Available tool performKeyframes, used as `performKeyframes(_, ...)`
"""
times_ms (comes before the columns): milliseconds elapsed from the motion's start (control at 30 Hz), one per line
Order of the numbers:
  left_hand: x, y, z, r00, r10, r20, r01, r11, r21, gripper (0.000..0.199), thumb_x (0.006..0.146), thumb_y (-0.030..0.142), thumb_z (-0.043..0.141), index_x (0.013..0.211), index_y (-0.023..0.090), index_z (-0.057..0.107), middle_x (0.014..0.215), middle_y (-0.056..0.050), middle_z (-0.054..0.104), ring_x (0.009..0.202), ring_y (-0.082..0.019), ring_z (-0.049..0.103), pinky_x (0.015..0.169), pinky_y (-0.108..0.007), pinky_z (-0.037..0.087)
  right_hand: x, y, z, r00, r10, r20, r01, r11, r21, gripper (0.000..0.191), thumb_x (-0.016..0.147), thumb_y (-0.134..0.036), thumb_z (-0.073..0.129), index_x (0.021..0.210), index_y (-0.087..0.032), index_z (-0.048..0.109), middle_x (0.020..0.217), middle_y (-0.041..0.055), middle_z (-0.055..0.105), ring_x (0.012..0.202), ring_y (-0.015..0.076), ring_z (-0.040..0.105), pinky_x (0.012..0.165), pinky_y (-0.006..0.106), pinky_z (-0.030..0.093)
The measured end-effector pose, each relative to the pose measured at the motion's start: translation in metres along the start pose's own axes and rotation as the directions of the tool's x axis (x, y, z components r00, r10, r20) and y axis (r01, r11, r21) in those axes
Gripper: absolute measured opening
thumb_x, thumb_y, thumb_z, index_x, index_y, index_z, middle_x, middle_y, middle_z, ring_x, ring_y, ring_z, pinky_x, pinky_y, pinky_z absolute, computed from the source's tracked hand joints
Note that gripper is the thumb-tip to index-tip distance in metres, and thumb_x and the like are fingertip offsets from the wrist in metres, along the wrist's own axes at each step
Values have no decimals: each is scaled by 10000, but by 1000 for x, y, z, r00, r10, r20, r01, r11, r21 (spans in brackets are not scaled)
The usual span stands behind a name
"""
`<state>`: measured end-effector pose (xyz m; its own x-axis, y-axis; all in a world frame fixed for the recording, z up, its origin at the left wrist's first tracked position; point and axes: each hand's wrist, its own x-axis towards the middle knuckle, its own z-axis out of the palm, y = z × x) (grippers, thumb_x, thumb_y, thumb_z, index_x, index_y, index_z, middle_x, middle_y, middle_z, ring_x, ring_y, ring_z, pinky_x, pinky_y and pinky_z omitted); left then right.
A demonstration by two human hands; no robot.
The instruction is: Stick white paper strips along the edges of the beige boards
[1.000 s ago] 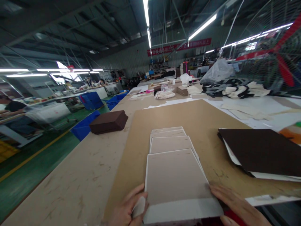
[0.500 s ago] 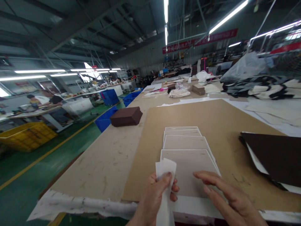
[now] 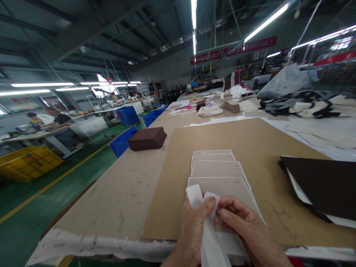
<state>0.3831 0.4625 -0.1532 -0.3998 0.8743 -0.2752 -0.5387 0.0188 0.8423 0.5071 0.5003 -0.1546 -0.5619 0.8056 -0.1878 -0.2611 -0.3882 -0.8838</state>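
Observation:
White strips point(image 3: 210, 237) are gripped in my left hand point(image 3: 193, 226), their upper ends standing out past the thumb and their lower parts hanging toward the table's near edge. My right hand point(image 3: 243, 222) is close beside it, thumb and forefinger pinched at the edge of the strips. Under and beyond both hands lie overlapping beige panels with white borders point(image 3: 217, 168), fanned out away from me on a tan board point(image 3: 167, 207).
A stack of dark brown pieces point(image 3: 147, 138) sits left of the board. Dark sheets with white ones beneath point(image 3: 322, 185) lie at the right. Blue bins point(image 3: 122, 141) stand beyond the table's left edge. Cloth and plastic bags point(image 3: 286, 79) fill the back right.
My right hand has moved left to the strips and closed its fingertips at them. The strip ends in my left hand have spread apart.

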Motion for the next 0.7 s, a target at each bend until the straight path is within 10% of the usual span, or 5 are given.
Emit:
performKeyframes(267, -5, -9, 13, 995, -90, 51, 98, 979, -178, 407, 628, 342, 821, 810, 146, 515, 688, -25, 604, 587, -144, 580, 575, -255, 451, 11, 10, -3, 998, 52, 38, -58, 985, 162, 288, 704, -393, 752, 828, -175, 611, 739, -15, 632, 643, 102, 559, 633, 209, 456)
performKeyframes(700, 1, -10, 0, 998, 10, -68, -6, 998, 68, 433, 598, 389, 807, 742, 200, 446, 415, 97, 346, 401, -61, 281, 422, -194, 242, 3, 19, -7, 985, 151, 79, -159, 982, 99, 374, 722, -468, 720, 780, -164, 510, 596, -35, 551, 489, 56, 449, 483, 170, 336)
